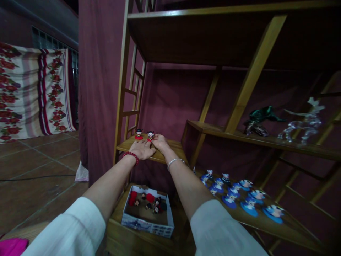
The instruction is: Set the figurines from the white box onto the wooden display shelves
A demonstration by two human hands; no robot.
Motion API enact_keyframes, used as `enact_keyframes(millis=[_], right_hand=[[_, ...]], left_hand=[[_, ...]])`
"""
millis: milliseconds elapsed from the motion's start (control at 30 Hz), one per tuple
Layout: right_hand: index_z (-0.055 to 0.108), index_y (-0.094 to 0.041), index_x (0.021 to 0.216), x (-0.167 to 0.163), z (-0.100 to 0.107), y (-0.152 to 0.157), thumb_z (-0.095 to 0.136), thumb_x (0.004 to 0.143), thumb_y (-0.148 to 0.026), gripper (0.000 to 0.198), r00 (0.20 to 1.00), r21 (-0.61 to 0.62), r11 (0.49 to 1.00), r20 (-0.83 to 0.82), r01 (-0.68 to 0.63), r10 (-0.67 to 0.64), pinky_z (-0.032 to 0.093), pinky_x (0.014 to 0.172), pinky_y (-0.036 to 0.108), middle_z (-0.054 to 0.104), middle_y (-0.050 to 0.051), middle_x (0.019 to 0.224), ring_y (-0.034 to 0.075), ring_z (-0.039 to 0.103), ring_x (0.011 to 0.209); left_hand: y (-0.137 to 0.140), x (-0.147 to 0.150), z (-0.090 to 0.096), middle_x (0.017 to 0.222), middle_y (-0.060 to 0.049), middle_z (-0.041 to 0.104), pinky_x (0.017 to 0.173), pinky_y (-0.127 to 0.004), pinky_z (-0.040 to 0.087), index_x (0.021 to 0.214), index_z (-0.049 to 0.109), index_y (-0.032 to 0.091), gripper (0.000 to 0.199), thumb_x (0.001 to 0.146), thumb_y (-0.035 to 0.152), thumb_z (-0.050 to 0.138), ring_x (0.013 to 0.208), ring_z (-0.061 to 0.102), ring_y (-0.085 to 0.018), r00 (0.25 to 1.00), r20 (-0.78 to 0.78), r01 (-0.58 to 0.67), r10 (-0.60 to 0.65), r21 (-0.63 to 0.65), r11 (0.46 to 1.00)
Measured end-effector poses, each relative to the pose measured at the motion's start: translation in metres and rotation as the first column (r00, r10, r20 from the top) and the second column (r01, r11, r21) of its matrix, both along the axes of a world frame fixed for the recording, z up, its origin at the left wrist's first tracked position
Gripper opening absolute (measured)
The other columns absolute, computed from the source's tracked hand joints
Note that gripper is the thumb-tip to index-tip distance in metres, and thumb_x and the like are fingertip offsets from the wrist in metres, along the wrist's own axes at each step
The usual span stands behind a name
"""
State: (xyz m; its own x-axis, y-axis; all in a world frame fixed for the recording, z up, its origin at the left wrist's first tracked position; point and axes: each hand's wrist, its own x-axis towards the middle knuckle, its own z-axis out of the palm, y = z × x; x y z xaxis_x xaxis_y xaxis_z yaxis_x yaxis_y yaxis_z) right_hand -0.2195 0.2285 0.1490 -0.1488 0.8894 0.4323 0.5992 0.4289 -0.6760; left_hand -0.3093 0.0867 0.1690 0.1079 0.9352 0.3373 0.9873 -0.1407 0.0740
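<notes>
Both my hands reach to a small wooden shelf (173,144). My right hand (160,143), with a silver bangle at its wrist, has its fingers closed at the right side of a small black-haired figurine (150,135) on a red base. My left hand (141,149), wearing a red bead bracelet (132,155), lies with stretched fingers just in front of that figurine, its fingertips by the base. To the left stands a similar figurine (139,134), upright and apart from my hands. Below, a cardboard box (147,227) holds several more red and black figurines.
On a lower shelf at right stand several blue-based figurines (249,206). Above them, a clear deer figure (302,122) and a dark green ornament (262,121) sit on another shelf. Wooden posts (255,71) divide the unit. A purple curtain (102,89) hangs at left.
</notes>
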Motion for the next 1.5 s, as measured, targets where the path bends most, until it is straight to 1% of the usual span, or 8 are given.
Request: enact_keyframes(millis=[100,300,467,733,967,1100,1267,1500], right_hand=[[0.056,-0.018,0.101,0.001,0.001,-0.004,0.067,0.059,-0.027,0.044,0.999,0.004,0.999,0.024,0.043,-0.043,0.043,0.070,0.024,0.065,0.004,0.088,0.015,0.059,0.077],[0.061,-0.021,0.088,0.002,0.009,-0.025,0.064,0.063,-0.024,0.026,0.996,0.014,0.998,0.064,0.057,-0.058,0.042,0.065,0.020,0.066,-0.001,0.079,0.012,0.059,0.073],[0.062,-0.022,0.085,0.001,0.010,-0.026,0.065,0.061,-0.026,0.025,0.998,0.009,0.999,0.049,0.050,-0.051,0.043,0.067,0.021,0.066,0.000,0.080,0.014,0.059,0.074],[0.059,-0.018,0.095,0.002,0.011,-0.020,0.058,0.070,-0.026,0.027,0.975,-0.081,0.997,-0.220,-0.010,-0.009,0.043,0.076,0.024,0.065,0.004,0.093,0.014,0.059,0.084],[0.056,-0.011,0.097,-0.009,0.020,-0.029,0.059,0.070,-0.016,0.028,0.947,-0.115,0.983,-0.304,-0.142,0.101,0.046,0.065,0.018,0.065,0.005,0.086,0.009,0.060,0.070],[0.058,-0.013,0.091,-0.012,0.021,-0.022,0.063,0.064,-0.013,0.028,0.945,-0.114,0.982,-0.309,-0.148,0.106,0.046,0.063,0.018,0.065,0.002,0.078,0.009,0.059,0.065],[0.062,-0.017,0.075,-0.011,0.022,-0.012,0.065,0.058,-0.011,0.018,0.970,-0.074,0.989,-0.218,-0.127,0.108,0.044,0.060,0.018,0.062,-0.004,0.062,0.010,0.057,0.062],[0.062,-0.014,0.075,-0.010,0.019,-0.009,0.064,0.058,-0.013,0.017,0.972,-0.082,0.989,-0.210,-0.123,0.103,0.043,0.058,0.018,0.059,-0.005,0.059,0.008,0.053,0.058]], left_hand=[[-0.001,0.001,0.002,0.128,-0.010,0.045,0.095,-0.041,0.027,0.114,0.047,0.016,0.051,0.080,0.045,0.024,0.118,0.037,-0.026,1.000,0.005,-0.008,0.008,-0.024,1.000],[-0.003,0.002,0.003,0.125,-0.010,0.047,0.094,-0.041,0.028,0.111,0.049,0.016,0.050,0.080,0.045,0.024,0.117,0.038,-0.026,1.000,-0.010,-0.009,0.009,-0.023,1.000],[-0.003,0.002,0.003,0.126,-0.009,0.047,0.093,-0.041,0.029,0.111,0.049,0.017,0.049,0.080,0.045,0.022,0.117,0.038,-0.026,1.000,-0.012,-0.016,0.015,-0.023,1.000],[-0.003,0.004,-0.001,0.132,-0.008,0.042,0.096,-0.042,0.026,0.121,0.044,0.016,0.055,0.079,0.046,0.024,0.120,0.035,-0.025,0.999,0.022,-0.040,0.040,0.034,0.999],[-0.002,0.003,-0.004,0.132,-0.004,0.042,0.096,-0.043,0.025,0.125,0.041,0.020,0.054,0.081,0.045,0.022,0.118,0.037,-0.024,1.000,-0.002,-0.013,0.013,0.040,0.999],[0.000,0.001,-0.004,0.129,-0.006,0.045,0.095,-0.042,0.026,0.122,0.046,0.020,0.054,0.081,0.045,0.021,0.117,0.038,-0.024,1.000,-0.023,-0.007,0.009,0.055,0.998],[-0.001,0.001,-0.004,0.127,-0.006,0.047,0.094,-0.042,0.028,0.118,0.048,0.020,0.053,0.081,0.046,0.021,0.116,0.038,-0.025,1.000,-0.029,-0.008,0.009,0.047,0.999],[0.003,0.000,-0.006,0.126,-0.004,0.048,0.095,-0.041,0.026,0.116,0.050,0.020,0.052,0.081,0.046,0.022,0.116,0.038,-0.024,0.999,-0.034,0.008,-0.005,0.065,0.998]])
